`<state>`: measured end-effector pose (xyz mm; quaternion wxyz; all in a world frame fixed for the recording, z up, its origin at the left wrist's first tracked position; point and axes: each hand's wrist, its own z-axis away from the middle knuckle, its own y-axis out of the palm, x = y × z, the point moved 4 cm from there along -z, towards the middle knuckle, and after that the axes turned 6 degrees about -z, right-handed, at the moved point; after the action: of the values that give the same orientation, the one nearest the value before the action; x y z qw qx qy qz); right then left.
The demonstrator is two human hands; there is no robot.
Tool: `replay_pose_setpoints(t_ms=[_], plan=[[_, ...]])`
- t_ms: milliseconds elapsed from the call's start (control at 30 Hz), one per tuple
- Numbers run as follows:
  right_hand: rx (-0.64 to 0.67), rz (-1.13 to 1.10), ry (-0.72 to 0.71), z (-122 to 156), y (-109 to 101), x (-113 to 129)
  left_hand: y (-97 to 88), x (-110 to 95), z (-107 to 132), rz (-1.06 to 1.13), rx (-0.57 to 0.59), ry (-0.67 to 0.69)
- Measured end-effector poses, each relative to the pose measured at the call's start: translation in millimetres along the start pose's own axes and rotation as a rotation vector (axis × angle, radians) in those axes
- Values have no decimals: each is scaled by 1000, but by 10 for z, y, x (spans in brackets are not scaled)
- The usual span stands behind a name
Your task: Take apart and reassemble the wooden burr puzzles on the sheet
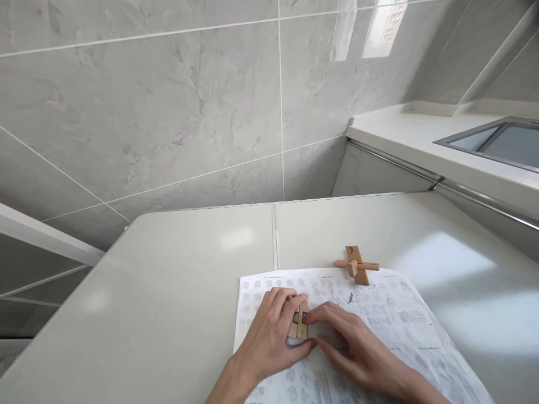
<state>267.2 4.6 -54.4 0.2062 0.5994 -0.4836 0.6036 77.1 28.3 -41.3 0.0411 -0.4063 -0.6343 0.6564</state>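
Note:
Wooden puzzle pieces (302, 324) with square notches stand side by side over the printed sheet (396, 336). My left hand (275, 325) is closed around them, fingers over the far end and thumb along the near end. From the right, my right hand (353, 342) reaches in, its index fingertip touching the right-hand piece near a notch and its thumb close to my left thumb. Whether it grips the piece is hard to make out. Beyond my hands, a cross-shaped group of interlocked wooden pieces (357, 266) rests at the sheet's far edge, one piece marked with a black character.
The sheet lies on a glossy pale table (189, 269) with a seam running across it. Behind is a grey tiled wall (189, 112). At the right a white counter (400, 126) with a sink (501, 140) stands above the table's level.

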Motion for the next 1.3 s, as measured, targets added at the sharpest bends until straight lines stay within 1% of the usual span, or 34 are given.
replay_pose_setpoints(t_ms=[200,267,400,500,600,700,867,1000,1133,1300], plan=[[51,-9,38,-3,-6,29,15,-3,0,-8,-17,-2],[45,-8,63,3,-3,8,14,-1,-8,-9,-32,-23],[11,1,130,25,3,-48,-10,40,-16,-34,-97,-53],[3,13,154,37,13,-74,-48,133,-9,-73,-156,-79],[-7,13,162,48,24,-110,-107,275,10,-106,-218,-143],[-34,17,187,61,35,-162,-174,407,28,-147,-246,-190],[-50,18,198,63,52,-191,-294,573,49,-187,-262,-254],[-54,27,201,62,50,-189,-358,653,71,-183,-252,-265],[-53,41,209,61,41,-180,-382,683,88,-178,-235,-251],[-68,47,187,24,31,-144,-398,668,77,-187,-241,-232]])
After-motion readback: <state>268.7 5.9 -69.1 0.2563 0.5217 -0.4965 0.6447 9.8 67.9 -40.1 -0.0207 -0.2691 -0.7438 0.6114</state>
